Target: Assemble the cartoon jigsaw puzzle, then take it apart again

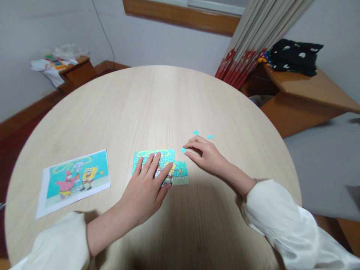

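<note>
A jigsaw puzzle (pixel 180 179) of cartoon figures on turquoise lies near the middle of the table, with a gap at its upper right corner. My left hand (pixel 149 185) rests flat on it with fingers spread, covering much of the picture. Just right of the gap, my right hand (pixel 204 153) pinches a turquoise puzzle piece (pixel 183 150) between thumb and fingertips. Beyond that hand lie two loose turquoise pieces, a left piece (pixel 196 132) and a right piece (pixel 210 137).
A printed sheet (pixel 107 182) with the same cartoon picture lies at the left of the round wooden table (pixel 157 101). Behind it stand a small wooden cabinet (pixel 80 73) with papers and bags, a curtain (pixel 244 48), and a wooden cabinet (pixel 303 90) holding dark cloth (pixel 295 56).
</note>
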A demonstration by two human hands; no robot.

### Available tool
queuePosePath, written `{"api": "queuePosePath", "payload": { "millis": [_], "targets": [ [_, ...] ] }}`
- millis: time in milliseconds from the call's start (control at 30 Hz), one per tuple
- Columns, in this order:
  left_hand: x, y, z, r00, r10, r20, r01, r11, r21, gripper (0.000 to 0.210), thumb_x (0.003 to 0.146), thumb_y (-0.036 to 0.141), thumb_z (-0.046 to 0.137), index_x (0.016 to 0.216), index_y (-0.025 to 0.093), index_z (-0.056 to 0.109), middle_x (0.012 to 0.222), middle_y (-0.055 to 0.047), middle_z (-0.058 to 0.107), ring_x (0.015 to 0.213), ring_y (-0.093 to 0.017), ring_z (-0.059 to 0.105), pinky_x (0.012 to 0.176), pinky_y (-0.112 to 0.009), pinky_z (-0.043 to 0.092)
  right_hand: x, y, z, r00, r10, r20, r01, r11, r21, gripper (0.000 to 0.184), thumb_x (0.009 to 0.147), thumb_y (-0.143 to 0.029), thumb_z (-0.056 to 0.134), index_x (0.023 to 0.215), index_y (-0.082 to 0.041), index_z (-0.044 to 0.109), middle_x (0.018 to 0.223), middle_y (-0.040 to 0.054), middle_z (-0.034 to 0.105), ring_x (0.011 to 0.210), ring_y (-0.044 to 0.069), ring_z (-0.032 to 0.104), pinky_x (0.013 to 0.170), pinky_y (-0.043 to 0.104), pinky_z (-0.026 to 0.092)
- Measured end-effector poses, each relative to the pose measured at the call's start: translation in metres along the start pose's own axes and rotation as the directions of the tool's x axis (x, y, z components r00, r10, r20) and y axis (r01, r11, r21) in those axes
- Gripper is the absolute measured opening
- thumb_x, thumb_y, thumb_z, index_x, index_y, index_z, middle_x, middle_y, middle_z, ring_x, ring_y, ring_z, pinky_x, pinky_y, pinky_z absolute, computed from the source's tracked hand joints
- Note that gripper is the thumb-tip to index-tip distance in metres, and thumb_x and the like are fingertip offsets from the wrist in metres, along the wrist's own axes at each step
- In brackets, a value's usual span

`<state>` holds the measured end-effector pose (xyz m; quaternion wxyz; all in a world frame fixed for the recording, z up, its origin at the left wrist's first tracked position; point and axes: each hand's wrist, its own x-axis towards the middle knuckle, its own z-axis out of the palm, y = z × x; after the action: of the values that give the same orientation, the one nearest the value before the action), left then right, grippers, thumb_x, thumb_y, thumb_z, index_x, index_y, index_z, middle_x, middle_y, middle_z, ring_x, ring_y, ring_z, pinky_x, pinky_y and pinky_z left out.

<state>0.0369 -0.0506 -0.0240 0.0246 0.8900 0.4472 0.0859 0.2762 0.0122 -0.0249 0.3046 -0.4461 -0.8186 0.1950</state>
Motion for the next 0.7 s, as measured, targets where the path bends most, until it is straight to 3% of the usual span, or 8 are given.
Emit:
{"api": "queuePosePath", "payload": {
  "millis": [700],
  "targets": [
    [0.0001,0.0003,0.0001,1.0,-0.003,0.012,0.003,0.999,-0.043,0.043,0.096,0.035,0.039,0.136,0.022,0.047,0.15,-0.015,0.035,0.138,-0.036,0.03,0.108,-0.061,0.028,0.0011,-0.0013,0.0024,0.999,0.034,-0.001,-0.034,0.999,0.03,0.012,0.088,-0.024,0.057,0.096,-0.021,0.066,0.092,0.006,0.062,0.089,0.018,0.059,0.081,0.036,0.048]
  ]
}}
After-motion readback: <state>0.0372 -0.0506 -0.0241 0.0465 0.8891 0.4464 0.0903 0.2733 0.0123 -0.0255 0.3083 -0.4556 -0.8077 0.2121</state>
